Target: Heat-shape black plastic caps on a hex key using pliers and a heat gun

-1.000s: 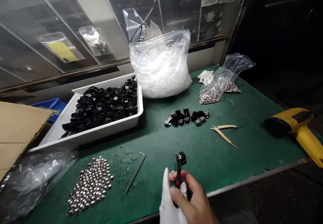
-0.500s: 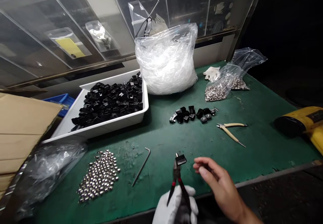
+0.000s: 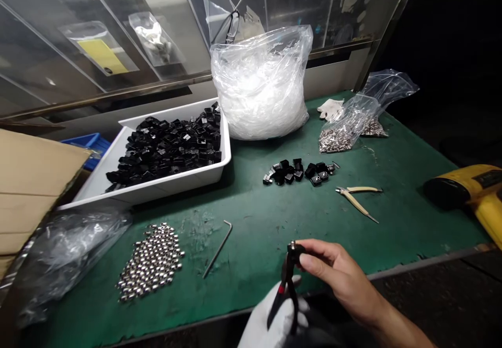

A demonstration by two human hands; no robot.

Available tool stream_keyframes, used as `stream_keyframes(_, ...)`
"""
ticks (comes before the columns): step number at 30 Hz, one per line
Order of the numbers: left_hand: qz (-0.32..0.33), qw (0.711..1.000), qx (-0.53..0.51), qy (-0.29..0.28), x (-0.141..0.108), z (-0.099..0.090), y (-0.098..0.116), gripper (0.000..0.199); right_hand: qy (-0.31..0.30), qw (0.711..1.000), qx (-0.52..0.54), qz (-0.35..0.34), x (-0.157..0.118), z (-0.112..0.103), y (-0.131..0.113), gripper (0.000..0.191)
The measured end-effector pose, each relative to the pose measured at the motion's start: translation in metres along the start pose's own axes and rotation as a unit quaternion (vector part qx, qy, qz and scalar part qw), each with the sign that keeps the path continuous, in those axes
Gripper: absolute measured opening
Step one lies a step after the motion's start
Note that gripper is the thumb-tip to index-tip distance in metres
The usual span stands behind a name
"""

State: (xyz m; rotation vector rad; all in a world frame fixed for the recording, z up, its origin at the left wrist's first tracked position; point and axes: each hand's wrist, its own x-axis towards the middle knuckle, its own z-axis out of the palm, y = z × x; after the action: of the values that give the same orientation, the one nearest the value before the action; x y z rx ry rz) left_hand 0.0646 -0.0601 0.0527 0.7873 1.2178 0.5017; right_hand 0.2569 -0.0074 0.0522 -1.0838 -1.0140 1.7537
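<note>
White-gloved, my left hand [image 3: 266, 314] is closed around the handles of dark pliers [image 3: 287, 282] with red bands. At the jaws sits a small black plastic part [image 3: 297, 250] with a shiny metal piece on it. My bare right hand [image 3: 337, 272] pinches that black part between thumb and fingers, partly hiding it. Both hands are over the table's front edge. To their left lie a hex key [image 3: 218, 248] and a spread of small silver metal pieces [image 3: 152, 264]. Beyond them is a small group of black parts [image 3: 289, 172].
A white tray [image 3: 176, 181] full of black parts stands at back left, beside a large clear bag [image 3: 261, 92]. Yellow-handled cutters [image 3: 357, 199] lie on the right, near a yellow power tool [image 3: 463, 186]. Bags of metal pieces [image 3: 337, 138] sit at back right.
My right hand has moved left and closed on the black part at the pliers' jaws. The pliers have shifted slightly right, and the head view has moved a little.
</note>
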Motion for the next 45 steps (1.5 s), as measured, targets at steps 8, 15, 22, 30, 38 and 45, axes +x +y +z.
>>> stream_keyframes(8, 0.102, 0.974, 0.146, 0.142, -0.005, 0.008, -0.003, 0.056, 0.052, 0.997, 0.053, -0.002, -0.006, 0.006, 0.017, 0.03)
stream_keyframes(15, 0.085, 0.975, 0.157, 0.131, -0.01, 0.007, -0.008, 0.055, 0.052, 0.989, 0.133, 0.03, -0.005, 0.012, 0.025, 0.035)
stream_keyframes(22, 0.061, 0.972, 0.167, 0.156, -0.011, 0.008, -0.014, 0.056, 0.068, 0.982, 0.169, 0.046, -0.006, 0.016, 0.027, 0.036)
stream_keyframes(30, 0.044, 0.978, 0.168, 0.115, -0.016, 0.004, -0.008, 0.059, 0.065, 0.982, 0.172, 0.052, -0.006, 0.014, 0.03, 0.037)
stream_keyframes(38, 0.024, 0.962, 0.208, 0.173, -0.018, 0.009, -0.026, 0.059, 0.058, 0.988, 0.136, 0.035, -0.008, 0.015, 0.028, 0.036)
stream_keyframes(45, 0.086, 0.963, 0.185, 0.178, -0.01, 0.012, -0.014, 0.049, 0.04, 0.99, 0.135, 0.027, -0.01, 0.012, 0.03, 0.038)
